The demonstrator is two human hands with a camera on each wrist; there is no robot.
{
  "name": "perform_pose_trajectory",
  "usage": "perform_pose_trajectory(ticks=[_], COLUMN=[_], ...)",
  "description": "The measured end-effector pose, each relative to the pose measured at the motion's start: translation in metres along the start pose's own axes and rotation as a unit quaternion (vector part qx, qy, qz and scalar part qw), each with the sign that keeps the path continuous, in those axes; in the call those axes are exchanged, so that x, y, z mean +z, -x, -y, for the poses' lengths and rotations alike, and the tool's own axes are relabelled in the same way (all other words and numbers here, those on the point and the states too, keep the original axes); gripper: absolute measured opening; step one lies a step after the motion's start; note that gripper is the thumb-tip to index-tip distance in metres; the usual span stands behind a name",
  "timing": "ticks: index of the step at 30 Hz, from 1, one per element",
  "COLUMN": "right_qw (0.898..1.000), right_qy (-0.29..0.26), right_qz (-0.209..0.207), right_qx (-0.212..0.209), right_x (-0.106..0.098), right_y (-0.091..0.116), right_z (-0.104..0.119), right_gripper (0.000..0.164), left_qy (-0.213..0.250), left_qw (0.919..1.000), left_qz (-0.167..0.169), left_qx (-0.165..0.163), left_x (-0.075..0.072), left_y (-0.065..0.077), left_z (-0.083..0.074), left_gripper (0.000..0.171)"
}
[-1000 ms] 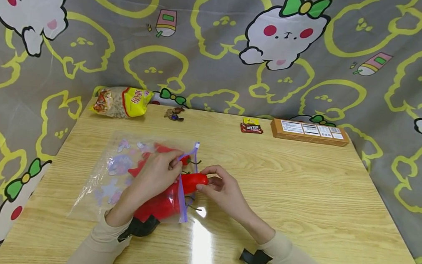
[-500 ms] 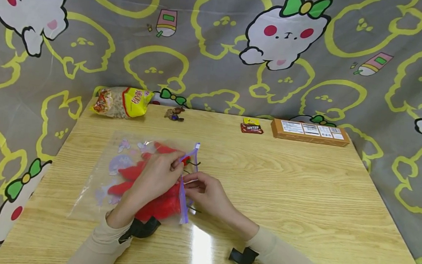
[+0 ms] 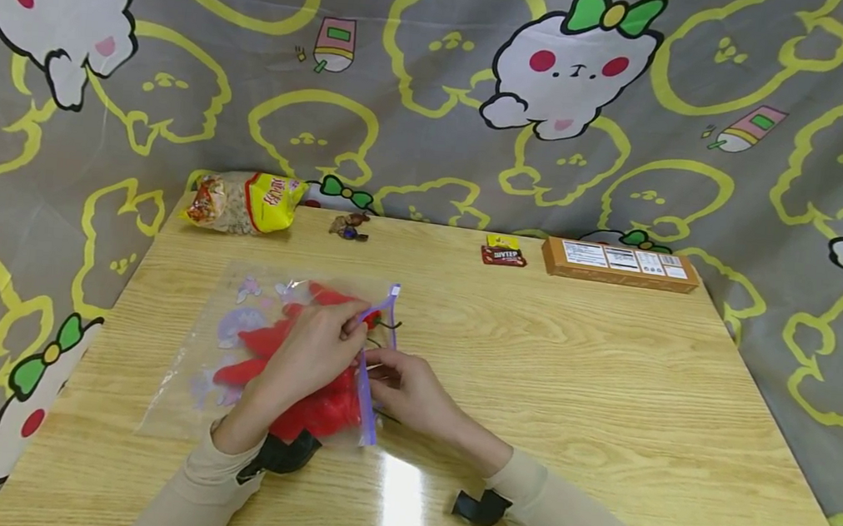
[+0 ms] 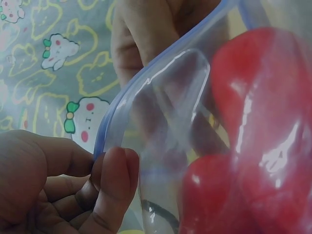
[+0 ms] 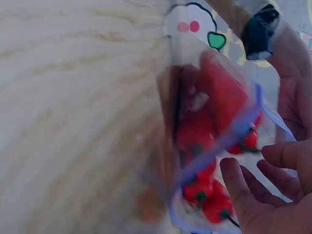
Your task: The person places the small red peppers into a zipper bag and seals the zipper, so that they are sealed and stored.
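Note:
A clear zip bag [image 3: 180, 396] with a purple zip edge lies on the table in the head view, its mouth facing right. Several red peppers [image 3: 321, 413] with thin dark stems are inside it. My left hand [image 3: 317, 342] pinches the upper lip of the mouth between thumb and fingers, plainly seen in the left wrist view. At the mouth is my right hand [image 3: 413, 392], fingertips partly hidden behind the lip. In the right wrist view, the right thumb and fingers stand apart beside a pepper [image 5: 248, 139], whose stem ends close to one fingertip.
Along the table's back edge stand a yellow-labelled snack bag [image 3: 246, 202], a few small wrapped pieces [image 3: 349, 226], yellow and dark red wrapped sweets [image 3: 503, 255], and a long orange-brown box [image 3: 620, 265]. A patterned cloth [image 3: 437, 89] hangs behind.
My right hand has moved left to the bag's mouth, and the red pepper it held there has slid inside. The left hand stays on the lip.

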State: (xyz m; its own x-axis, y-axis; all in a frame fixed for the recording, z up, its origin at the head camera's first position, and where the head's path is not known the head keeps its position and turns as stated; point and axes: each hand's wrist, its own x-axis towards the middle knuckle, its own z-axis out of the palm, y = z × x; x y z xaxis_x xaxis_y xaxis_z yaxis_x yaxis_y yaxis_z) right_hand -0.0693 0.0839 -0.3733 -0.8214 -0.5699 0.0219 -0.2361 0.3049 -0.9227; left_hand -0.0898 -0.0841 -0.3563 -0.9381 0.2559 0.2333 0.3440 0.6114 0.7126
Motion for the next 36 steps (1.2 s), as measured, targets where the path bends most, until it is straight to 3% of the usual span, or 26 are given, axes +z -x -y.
perform_pose_trajectory(ticks=[4, 8, 13, 20, 25, 28, 31, 36], right_qw=[0.999, 0.997, 0.988, 0.976, 0.972, 0.967, 0.954, 0.927], right_qy=[0.03, 0.075, 0.144, 0.206, 0.224, 0.237, 0.263, 0.308], right_qz=[-0.005, -0.009, -0.042, 0.016, 0.01, -0.035, -0.087, -0.136], right_qx=[-0.017, -0.025, -0.03, -0.065, -0.068, -0.081, -0.11, -0.165], right_x=[-0.016, -0.047, -0.076, -0.077, -0.074, -0.077, -0.083, -0.096], right_y=[0.005, 0.009, 0.009, 0.005, 0.006, 0.011, 0.02, 0.045], right_z=[-0.012, -0.031, -0.039, -0.048, -0.051, -0.05, -0.044, -0.026], right_gripper=[0.026, 0.022, 0.031, 0.055, 0.052, 0.041, 0.03, 0.023], left_qy=[-0.005, -0.007, -0.005, -0.005, -0.013, -0.043, -0.073, -0.098], left_qw=[1.0, 0.9999, 0.9999, 0.9993, 0.9977, 0.9915, 0.9788, 0.9621], left_qz=[0.003, 0.007, 0.015, 0.031, 0.04, 0.058, 0.094, 0.174], left_qx=[-0.004, -0.007, -0.002, 0.019, 0.053, 0.108, 0.166, 0.185], left_x=[0.0, 0.0, 0.001, 0.003, 0.003, 0.002, 0.0, -0.005], left_y=[0.0, 0.001, 0.005, 0.015, 0.021, 0.024, 0.028, 0.039], left_z=[0.0, -0.002, -0.008, -0.024, -0.035, -0.039, -0.042, -0.053], left_gripper=[0.028, 0.027, 0.028, 0.031, 0.032, 0.03, 0.025, 0.013])
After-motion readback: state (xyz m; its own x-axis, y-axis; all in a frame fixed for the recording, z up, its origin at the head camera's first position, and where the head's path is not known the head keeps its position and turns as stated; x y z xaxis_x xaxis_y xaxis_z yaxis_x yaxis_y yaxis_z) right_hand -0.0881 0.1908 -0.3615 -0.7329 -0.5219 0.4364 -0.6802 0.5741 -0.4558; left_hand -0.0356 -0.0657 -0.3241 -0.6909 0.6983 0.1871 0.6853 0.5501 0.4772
